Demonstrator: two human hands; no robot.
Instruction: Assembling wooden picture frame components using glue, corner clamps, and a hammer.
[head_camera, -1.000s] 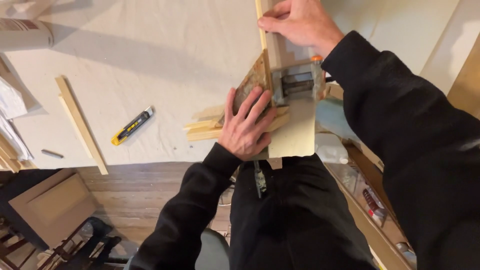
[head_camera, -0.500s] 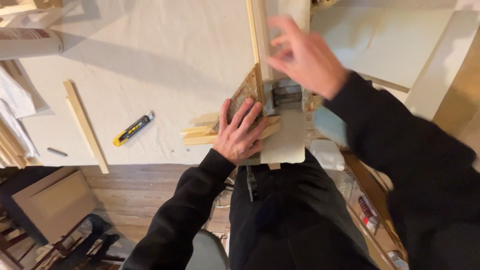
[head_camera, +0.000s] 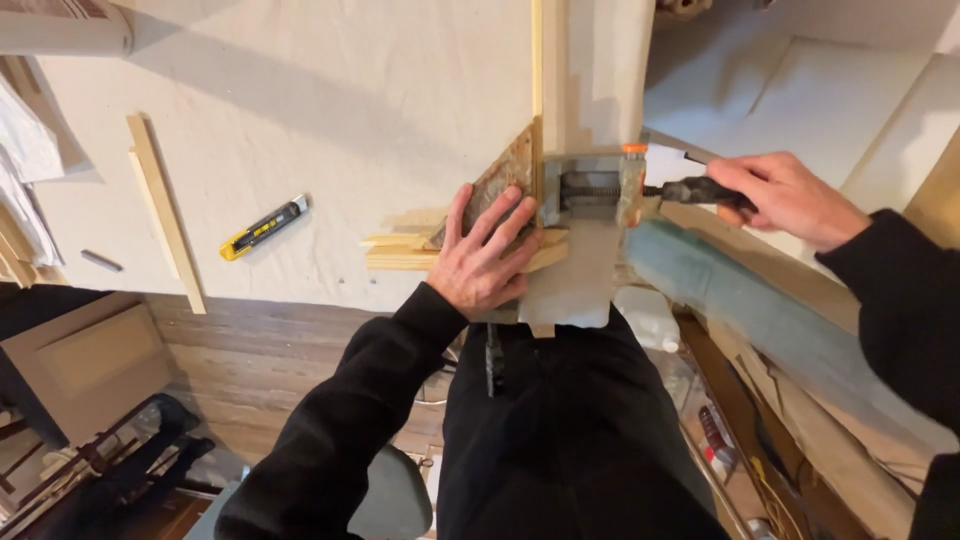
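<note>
One desk (head_camera: 330, 110), cloth-covered, carries the work at its near edge. One triangular board (head_camera: 505, 185) is pressed flat under the spread left hand (head_camera: 485, 255), its grip open; one clamp (head_camera: 590, 190) beside it is best tightened slowly by its dark handle, enclosed by the right hand (head_camera: 785, 195). One utility knife (head_camera: 265, 227) lies left.

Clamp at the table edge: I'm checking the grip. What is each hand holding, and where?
Right hand grips the clamp by its dark handle. Left hand presses flat on the wooden pieces.
</note>
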